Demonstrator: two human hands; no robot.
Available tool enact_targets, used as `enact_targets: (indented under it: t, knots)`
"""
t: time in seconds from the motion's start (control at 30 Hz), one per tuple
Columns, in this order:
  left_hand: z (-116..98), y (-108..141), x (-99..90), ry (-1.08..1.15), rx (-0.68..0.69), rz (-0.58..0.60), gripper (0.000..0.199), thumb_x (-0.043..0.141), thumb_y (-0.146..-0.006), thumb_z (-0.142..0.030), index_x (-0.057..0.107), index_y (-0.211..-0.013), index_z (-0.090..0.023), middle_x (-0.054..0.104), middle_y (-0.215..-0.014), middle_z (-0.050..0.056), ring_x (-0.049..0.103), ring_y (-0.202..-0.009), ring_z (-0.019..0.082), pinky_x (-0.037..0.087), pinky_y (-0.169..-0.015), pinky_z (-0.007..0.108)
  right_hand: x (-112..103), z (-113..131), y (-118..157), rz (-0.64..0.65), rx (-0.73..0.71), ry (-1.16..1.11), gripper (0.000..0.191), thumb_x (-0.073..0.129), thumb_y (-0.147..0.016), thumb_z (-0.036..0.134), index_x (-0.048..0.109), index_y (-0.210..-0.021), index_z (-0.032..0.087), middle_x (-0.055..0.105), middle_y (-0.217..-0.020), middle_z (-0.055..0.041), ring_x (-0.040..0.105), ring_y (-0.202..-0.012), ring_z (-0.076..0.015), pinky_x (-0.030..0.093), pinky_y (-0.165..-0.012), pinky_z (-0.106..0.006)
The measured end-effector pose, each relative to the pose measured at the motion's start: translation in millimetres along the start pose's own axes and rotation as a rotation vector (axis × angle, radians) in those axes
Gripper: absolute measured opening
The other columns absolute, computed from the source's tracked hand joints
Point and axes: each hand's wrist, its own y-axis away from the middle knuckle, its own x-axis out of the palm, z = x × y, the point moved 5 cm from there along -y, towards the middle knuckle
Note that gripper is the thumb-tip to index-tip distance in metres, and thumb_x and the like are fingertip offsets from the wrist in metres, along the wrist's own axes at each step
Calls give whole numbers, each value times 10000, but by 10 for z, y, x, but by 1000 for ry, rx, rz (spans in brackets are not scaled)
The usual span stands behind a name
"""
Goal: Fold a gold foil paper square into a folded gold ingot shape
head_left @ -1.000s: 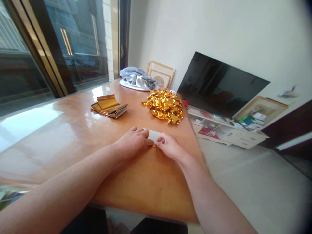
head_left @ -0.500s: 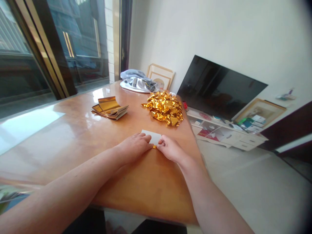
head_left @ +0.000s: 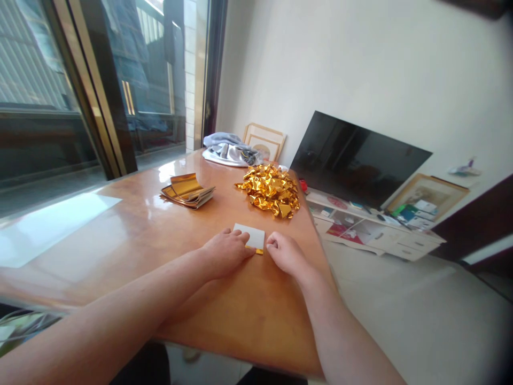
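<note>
A small sheet of gold foil paper (head_left: 251, 237) lies on the table, pale side up, with a gold strip folded over along its near edge. My left hand (head_left: 226, 253) rests on the sheet's left part and holds it down, its thumb along the gold fold. Just off the right edge of the sheet, my right hand (head_left: 286, 254) is curled with the fingers closed; nothing shows in it. Beyond the hands sits a heap of folded gold foil pieces (head_left: 274, 192). A stack of foil paper sheets (head_left: 187, 191) with curled edges lies to the left of that heap.
The glossy wooden table (head_left: 240, 315) has its right edge close to my right forearm. At its far end lies a bundle of grey-blue cloth (head_left: 228, 148). A television (head_left: 356, 158) stands on a white cabinet (head_left: 377, 232) beyond the right edge. Glass doors are at the left.
My right hand has come off the sheet and moved slightly right, uncovering the gold fold. My left hand stays on the paper. The whole view has tilted up a little.
</note>
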Motion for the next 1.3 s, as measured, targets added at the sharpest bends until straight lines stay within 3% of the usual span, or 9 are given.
enact_targets:
  t: [0.17, 0.33, 0.5, 0.63, 0.87, 1.13, 1.3]
  knots:
    - [-9, 4, 18, -15, -2, -8, 341, 531, -930, -266, 691, -1224, -334, 614, -996, 103, 571, -906, 262, 389, -762, 377, -116, 345, 193, 46, -175, 219, 256, 484, -942, 228, 732, -1005, 220, 719, -1048, -88, 636, -954, -207, 413, -781, -280]
    - [-26, 33, 8, -2, -20, -9, 373, 522, -930, -261, 667, -1263, -343, 614, -1028, 108, 568, -919, 265, 388, -775, 382, -62, 555, 420, 216, -157, 415, 330, 432, -952, 240, 739, -1074, 237, 758, -949, -129, 692, -830, -272, 413, -702, -342]
    - [-26, 51, 10, -5, -31, -2, 363, 530, -936, -281, 658, -1269, -348, 615, -1036, 105, 568, -938, 269, 387, -792, 388, -120, 531, 403, 243, -86, 426, 312, 478, -911, 236, 770, -1020, 249, 769, -961, -136, 706, -870, -295, 417, -694, -346]
    - [-19, 57, 22, -24, -40, 4, 346, 540, -934, -277, 667, -1248, -347, 616, -1040, 103, 571, -938, 266, 386, -787, 382, -197, 464, 323, 142, -13, 410, 304, 484, -925, 265, 778, -996, 237, 768, -963, -138, 705, -879, -282, 422, -706, -334]
    - [-21, 69, 40, -10, -47, -26, 338, 533, -940, -283, 661, -1246, -350, 619, -1037, 99, 576, -937, 264, 394, -782, 376, -93, 481, 327, 186, -127, 376, 322, 499, -909, 235, 759, -1089, 298, 774, -959, -96, 704, -865, -262, 410, -702, -322]
    - [95, 180, 25, 120, -56, -97, 254, 482, -969, -296, 721, -1053, -298, 642, -938, 49, 610, -894, 215, 411, -809, 347, -51, 385, 224, 152, -140, 329, 246, 531, -935, 302, 776, -919, 284, 766, -916, -65, 684, -830, -222, 385, -685, -290]
    - [209, 59, 43, 189, -56, -74, 208, 549, -924, -302, 750, -885, -269, 666, -917, 33, 631, -849, 198, 436, -762, 319, -14, 316, 103, 107, -206, 244, 233, 572, -927, 350, 779, -893, 249, 728, -983, -66, 646, -899, -197, 396, -735, -264]
